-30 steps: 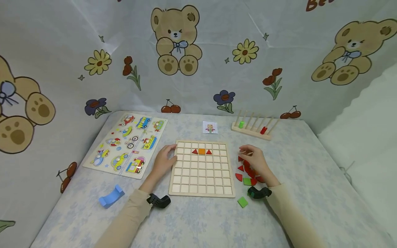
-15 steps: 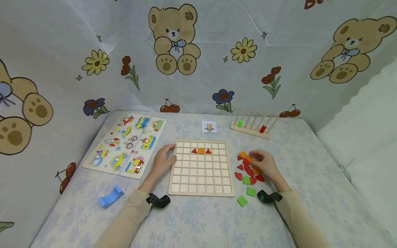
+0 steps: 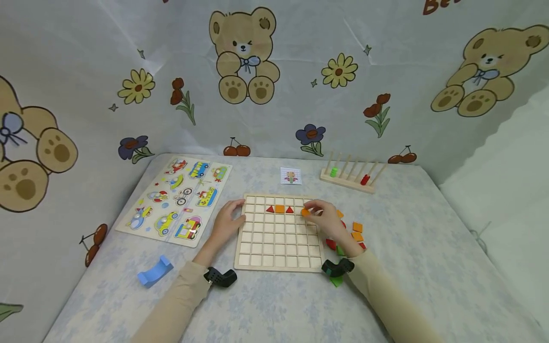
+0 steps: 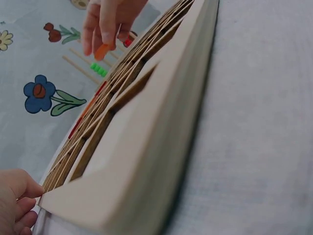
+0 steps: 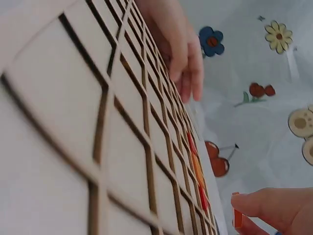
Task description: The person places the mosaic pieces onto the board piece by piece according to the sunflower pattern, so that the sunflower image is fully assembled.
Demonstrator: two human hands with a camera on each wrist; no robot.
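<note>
My right hand [image 3: 329, 220] pinches an orange square tile [image 3: 305, 212] between thumb and fingertips, over the upper right part of the wooden grid board [image 3: 268, 238]. Seen from the right wrist, the held tile [image 5: 237, 211] is edge-on. Against the board's left edge rests my left hand [image 3: 225, 224], its thumb and fingertips touching the frame. One row of the grid holds a red triangle [image 3: 270, 209], an orange square [image 3: 279, 208] and another red triangle [image 3: 289, 209]. Loose orange tiles [image 3: 358, 227] and red and green ones lie right of the board, partly hidden by my right forearm.
A picture puzzle board [image 3: 176, 200] lies at the left, with a blue curved block [image 3: 155, 271] nearer me. Behind the grid lies a small pattern card [image 3: 291, 176]. A wooden peg stand [image 3: 347, 181] with green and red rings stands at the back right.
My right hand has moved from the loose tiles left to the board, carrying an orange square. A green tile appeared below the pile when the hand shifted earlier. My left hand stays put.
</note>
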